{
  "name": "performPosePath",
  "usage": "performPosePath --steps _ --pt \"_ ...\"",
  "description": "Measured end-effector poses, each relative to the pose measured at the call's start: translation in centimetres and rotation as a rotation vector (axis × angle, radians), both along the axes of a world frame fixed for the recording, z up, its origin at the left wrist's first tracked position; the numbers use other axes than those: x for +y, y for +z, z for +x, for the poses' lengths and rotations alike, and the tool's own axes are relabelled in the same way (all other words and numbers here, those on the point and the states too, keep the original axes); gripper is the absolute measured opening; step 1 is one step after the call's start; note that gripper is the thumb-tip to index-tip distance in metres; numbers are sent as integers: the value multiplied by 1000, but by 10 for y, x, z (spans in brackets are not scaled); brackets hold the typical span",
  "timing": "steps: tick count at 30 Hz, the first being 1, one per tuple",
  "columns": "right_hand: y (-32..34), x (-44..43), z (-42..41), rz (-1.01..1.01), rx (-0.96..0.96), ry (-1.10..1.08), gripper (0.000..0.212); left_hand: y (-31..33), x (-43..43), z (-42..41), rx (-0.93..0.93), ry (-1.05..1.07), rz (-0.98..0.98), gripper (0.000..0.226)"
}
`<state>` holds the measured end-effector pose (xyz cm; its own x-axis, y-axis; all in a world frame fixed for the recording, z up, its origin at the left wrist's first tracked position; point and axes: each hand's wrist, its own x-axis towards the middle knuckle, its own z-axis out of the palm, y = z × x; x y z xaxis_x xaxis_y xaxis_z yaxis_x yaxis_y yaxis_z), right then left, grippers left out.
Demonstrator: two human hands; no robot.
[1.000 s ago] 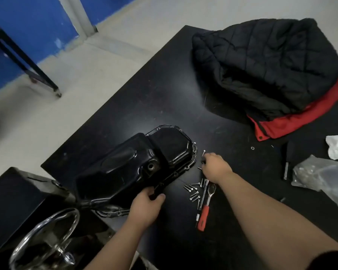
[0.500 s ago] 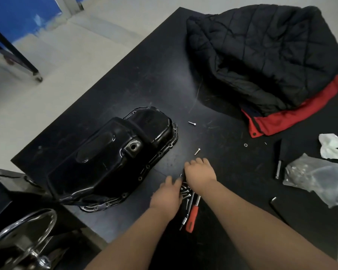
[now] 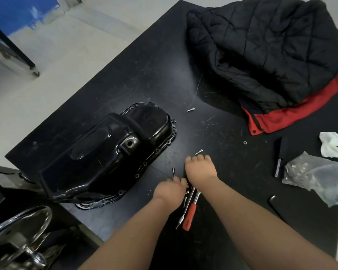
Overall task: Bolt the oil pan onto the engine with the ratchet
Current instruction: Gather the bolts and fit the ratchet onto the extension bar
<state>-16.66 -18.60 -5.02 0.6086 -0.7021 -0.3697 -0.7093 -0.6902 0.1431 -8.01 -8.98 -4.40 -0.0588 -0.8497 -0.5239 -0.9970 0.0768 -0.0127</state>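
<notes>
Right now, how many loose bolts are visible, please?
3 clear bolts: one near the jacket, one beyond the right hand, one by the left hand; others partly hidden beneath.

Tools and car parts mark this room as a mechanic's workshop, or possibly a training garage. A scuffed black table (image 3: 144, 55) carries a pressed-steel oil pan (image 3: 105, 156) lying mouth-down on the left. A red-handled ratchet (image 3: 189, 217) rests on the near side, and loose bolts (image 3: 191, 109) are scattered across the middle. At the right, a clear plastic bag (image 3: 316, 176) sits beside a crumpled white rag (image 3: 332, 145). A quilted black jacket (image 3: 271, 55) with red lining is dumped at the far right. Chromed metal parts (image 3: 18, 230) show at the near left. Beyond the table, a bare pale floor (image 3: 57, 65) meets a blue wall (image 3: 14, 12).
</notes>
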Motion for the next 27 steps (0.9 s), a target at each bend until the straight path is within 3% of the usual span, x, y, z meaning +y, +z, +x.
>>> performPosePath --steps 5,10,14,17,21,27 --pt "2 -7 -10 161 -163 -116 26 2 -2 9 92 68 10 21" --pt "15 -5 -27 378 -711 -673 16 2 10 24 549 316 -44 5" --pt "19 16 -31 869 -1082 -1189 16 4 25 19 1001 857 -34 17" --pt "28 26 -29 1125 -1302 -1395 15 7 28 11 1286 1228 -62 34" --pt "50 38 -22 1255 -1358 -1313 13 17 21 2 1450 1495 -14 39" --pt "72 53 -13 1173 -1132 -1048 14 28 16 1 1647 1531 122 28"
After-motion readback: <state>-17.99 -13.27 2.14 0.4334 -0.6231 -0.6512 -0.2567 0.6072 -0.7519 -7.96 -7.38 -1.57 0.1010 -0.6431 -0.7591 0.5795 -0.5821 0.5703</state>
